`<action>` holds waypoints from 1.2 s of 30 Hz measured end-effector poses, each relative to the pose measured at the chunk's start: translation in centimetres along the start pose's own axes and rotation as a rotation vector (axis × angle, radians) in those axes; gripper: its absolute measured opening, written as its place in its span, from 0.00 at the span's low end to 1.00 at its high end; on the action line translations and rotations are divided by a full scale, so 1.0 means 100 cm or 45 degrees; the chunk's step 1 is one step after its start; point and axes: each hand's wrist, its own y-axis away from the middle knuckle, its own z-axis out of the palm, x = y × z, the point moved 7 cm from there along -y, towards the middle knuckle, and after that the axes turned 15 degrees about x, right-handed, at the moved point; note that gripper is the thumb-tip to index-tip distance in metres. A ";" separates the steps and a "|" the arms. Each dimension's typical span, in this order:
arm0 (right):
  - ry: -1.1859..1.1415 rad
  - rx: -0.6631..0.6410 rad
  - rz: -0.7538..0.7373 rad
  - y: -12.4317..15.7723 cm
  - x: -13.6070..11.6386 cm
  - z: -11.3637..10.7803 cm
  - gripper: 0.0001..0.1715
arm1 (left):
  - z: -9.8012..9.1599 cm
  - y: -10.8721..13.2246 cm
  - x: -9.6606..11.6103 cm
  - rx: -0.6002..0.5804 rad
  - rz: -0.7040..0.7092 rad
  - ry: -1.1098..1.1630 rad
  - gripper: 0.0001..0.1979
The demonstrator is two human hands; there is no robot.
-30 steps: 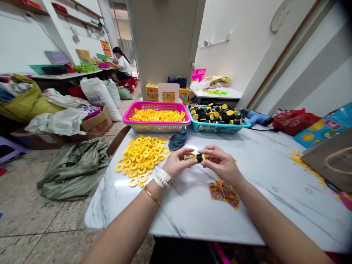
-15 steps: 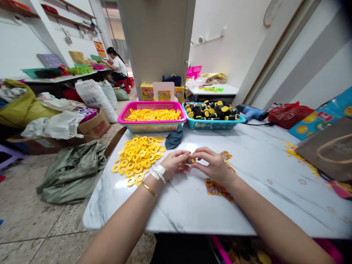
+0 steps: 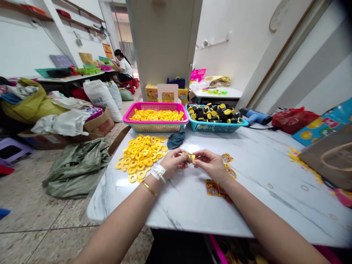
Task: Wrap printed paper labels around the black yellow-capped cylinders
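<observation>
Over the middle of the marbled table (image 3: pixel 176 209), both hands meet at a small piece (image 3: pixel 191 157) with a yellow end; its kind is too small to make out. My left hand (image 3: pixel 174 162) pinches its left side between thumb and fingers. Thumb and fingertips of my right hand (image 3: pixel 211 164) close on its right end. Colourful printed sticker sheets (image 3: pixel 212 187) lie beside and partly under my right wrist, with another printed piece (image 3: pixel 227 158) farther back. Left of my left hand spreads a pile of yellow rings (image 3: pixel 143 152).
A pink basket (image 3: pixel 128 116) of yellow parts and a blue basket (image 3: pixel 217 127) of black cylinders with yellow caps stand at the back. A dark cloth (image 3: pixel 176 139) lies before them. At right are a blue heat gun (image 3: pixel 257 117) and a paper bag (image 3: pixel 330 154). A person (image 3: pixel 123 68) sits far off.
The piece between my hands has turned, showing more of its yellow side. My right fingers have drawn in lower around it. The whole view has shifted slightly.
</observation>
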 end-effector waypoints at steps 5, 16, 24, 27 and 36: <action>-0.223 -0.214 -0.001 0.004 -0.006 0.004 0.17 | 0.005 0.002 -0.003 -0.047 -0.054 0.026 0.26; -0.075 -0.140 -0.232 0.008 -0.018 -0.005 0.10 | 0.022 0.013 -0.011 -0.236 -0.235 0.189 0.27; -0.098 -0.112 -0.201 0.013 -0.018 -0.003 0.08 | 0.021 0.014 -0.015 -0.123 -0.237 0.125 0.28; 0.003 -0.105 -0.278 0.013 -0.022 -0.003 0.08 | 0.025 0.016 -0.017 -0.189 -0.280 0.151 0.28; 0.351 -0.013 -0.471 0.013 -0.021 -0.002 0.17 | 0.008 0.003 -0.018 0.130 -0.188 0.186 0.25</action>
